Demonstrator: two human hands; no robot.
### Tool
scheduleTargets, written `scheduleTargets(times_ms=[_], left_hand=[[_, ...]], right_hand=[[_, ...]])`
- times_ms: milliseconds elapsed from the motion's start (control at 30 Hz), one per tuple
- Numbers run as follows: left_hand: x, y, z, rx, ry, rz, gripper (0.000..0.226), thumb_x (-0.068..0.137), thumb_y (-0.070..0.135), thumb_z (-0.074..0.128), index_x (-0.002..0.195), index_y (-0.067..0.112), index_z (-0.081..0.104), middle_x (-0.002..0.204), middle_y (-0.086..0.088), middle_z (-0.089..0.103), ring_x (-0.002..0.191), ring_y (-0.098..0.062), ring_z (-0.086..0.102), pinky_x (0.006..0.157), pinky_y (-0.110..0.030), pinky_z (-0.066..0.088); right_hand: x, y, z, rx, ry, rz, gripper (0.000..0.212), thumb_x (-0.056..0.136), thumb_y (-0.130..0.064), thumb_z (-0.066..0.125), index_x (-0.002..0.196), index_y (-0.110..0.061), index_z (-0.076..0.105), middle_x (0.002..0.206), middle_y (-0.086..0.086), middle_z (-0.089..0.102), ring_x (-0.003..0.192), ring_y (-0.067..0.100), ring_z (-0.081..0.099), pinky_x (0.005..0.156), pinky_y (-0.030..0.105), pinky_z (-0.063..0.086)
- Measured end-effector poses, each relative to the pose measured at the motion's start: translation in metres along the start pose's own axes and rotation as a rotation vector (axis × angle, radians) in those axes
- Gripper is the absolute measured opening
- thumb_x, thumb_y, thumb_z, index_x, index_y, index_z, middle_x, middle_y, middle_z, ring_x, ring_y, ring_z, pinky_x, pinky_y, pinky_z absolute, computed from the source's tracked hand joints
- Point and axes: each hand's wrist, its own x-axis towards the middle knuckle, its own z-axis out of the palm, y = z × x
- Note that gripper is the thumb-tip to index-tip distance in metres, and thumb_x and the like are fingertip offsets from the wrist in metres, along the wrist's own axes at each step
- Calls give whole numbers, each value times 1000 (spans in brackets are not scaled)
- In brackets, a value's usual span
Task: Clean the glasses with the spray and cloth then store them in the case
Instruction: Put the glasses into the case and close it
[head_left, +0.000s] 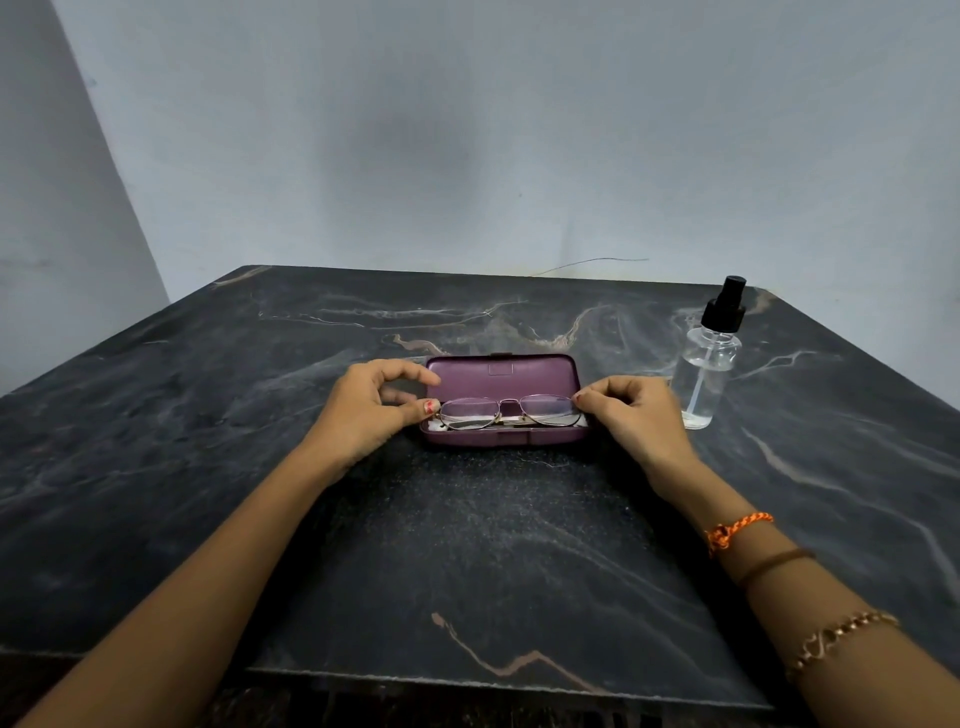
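We've got both forearms stretched fwd over the dark marble table (208, 441), our left hand (363, 410) pinching the left end of the glasses (511, 413) btwn thumb & curled fingers, our right hand (631, 410) pinching the right end w/ knuckles folded. Glasses sit folded, lenses up, in the open purple case (504, 382) at table centre, lid tipped back. Clear spray bottle (709, 358) stands upright just right of the right hand; cloth can't be made out for sure.

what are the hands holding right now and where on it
Both hands hold the glasses over the open case: the left hand pinches the frame's left end, the right hand its right end.
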Motion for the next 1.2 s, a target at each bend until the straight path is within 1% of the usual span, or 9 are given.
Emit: scheduleTargets(times_ms=[67, 167, 367, 467, 600, 733, 867, 1000, 1200], left_hand=[[0, 0, -1, -72, -14, -32, 27, 71, 4, 71, 82, 28, 62, 88, -3, 68, 71, -10, 67, 71, -24, 53], [1, -1, -4, -160, -10, -63, 32, 63, 12, 76, 85, 26, 58, 99, 3, 62, 73, -10, 66, 69, -24, 53], [0, -4, -4, -213, -81, -104, 54, 42, 20, 78, 90, 25, 54, 100, -1, 61, 80, -15, 62, 66, -19, 56], [0, -3, -4, -232, -92, -94, 59, 39, 18, 79, 92, 26, 53, 101, -2, 62, 80, -16, 64, 67, -23, 56], [-1, 0, -4, -220, -130, -86, 57, 48, 6, 79, 94, 26, 53, 104, 5, 56, 66, -5, 68, 57, -14, 53], [-1, -1, -5, -210, -155, -61, 60, 55, -5, 78, 97, 28, 50, 108, 8, 53, 62, -1, 65, 57, -15, 54], [-2, -2, -7, -183, -199, -55, 79, 50, 5, 81, 115, 29, 42, 114, 9, 50, 71, -8, 64, 62, -19, 55], [-1, -2, -7, -163, -223, -68, 112, 39, 18, 82, 135, 27, 24, 117, 11, 44, 85, -14, 61, 69, -23, 57], [-2, 0, -6, -148, -232, -49, 120, 38, 19, 81, 139, 26, 17, 117, 10, 41, 91, -16, 59, 67, -19, 56]], right_hand=[[0, 0, 0, -5, 0, -7, 18, 76, -13, 65, 59, -17, 68, 56, -3, 62, 54, 6, 52, 49, 12, 41], [0, 0, 0, -11, -1, -10, 16, 77, -12, 64, 61, -15, 69, 57, -3, 63, 54, 6, 53, 47, 9, 40], [-2, -1, 0, 19, -17, -10, 16, 77, -9, 65, 62, -15, 68, 60, 2, 64, 58, 11, 55, 58, 23, 45], [-2, -1, -1, 76, -38, 0, 6, 77, -4, 64, 79, -8, 69, 68, 5, 65, 63, 13, 57, 64, 25, 47], [1, -2, -4, 178, -86, 73, 40, 77, 0, 64, 114, -7, 51, 74, 1, 64, 75, 17, 60, 77, 27, 47], [4, -1, -7, 230, -146, 125, 57, 76, 6, 64, 128, -5, 42, 82, 1, 61, 85, 18, 58, 89, 32, 45], [1, -2, -8, 215, -232, 70, 50, 78, 10, 59, 125, -5, 51, 106, 12, 64, 93, 19, 61, 88, 29, 49], [1, -1, -9, 246, -249, 28, 50, 79, 11, 58, 125, -9, 51, 106, 13, 65, 92, 20, 62, 87, 31, 50], [1, 1, -9, 305, -281, -32, 50, 80, 1, 63, 122, -23, 50, 99, -4, 63, 80, 5, 64, 66, 12, 52]])
